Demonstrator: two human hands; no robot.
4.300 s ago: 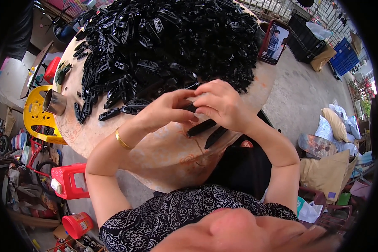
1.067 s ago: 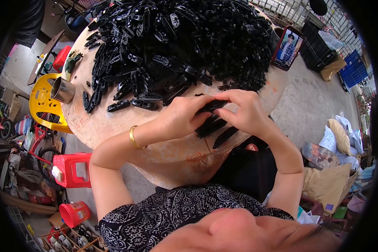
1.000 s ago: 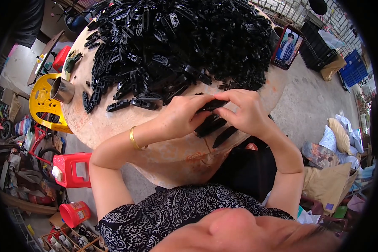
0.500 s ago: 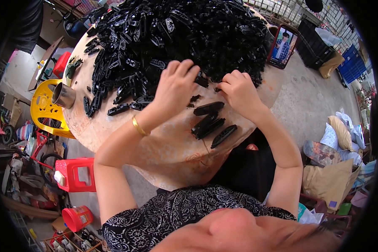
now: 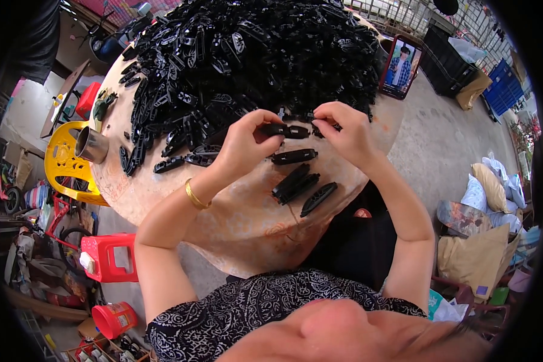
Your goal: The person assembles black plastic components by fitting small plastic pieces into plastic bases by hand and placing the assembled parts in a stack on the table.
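Note:
Between the thumb and fingers of my left hand [image 5: 242, 145] is a long black plastic part [image 5: 294, 131], its free end pointing right. Close to that end, the fingertips of my right hand [image 5: 349, 134] are pinched together; whatever they hold is too small and dark to make out. Just beyond both hands rises a large heap of similar black plastic parts [image 5: 253, 66]. Nearer to me lie several loose ones: a single black piece [image 5: 294, 157] below my left fingertips, a pair side by side [image 5: 295, 183], and a slanted piece [image 5: 318, 200] by the table edge.
The round table has a patterned cloth [image 5: 235, 223]. A phone [image 5: 400, 66] showing a picture stands at its right edge, a metal cup [image 5: 92, 145] at its left. Around it are a yellow chair [image 5: 63, 157], a red stool [image 5: 110, 256], a red bucket [image 5: 114, 320] and a black crate [image 5: 446, 60].
My left hand has drawn back from the heap and now holds a black part in front of it. My right hand stays close by, fingertips still pinched. The nearer loose pieces lie much as before.

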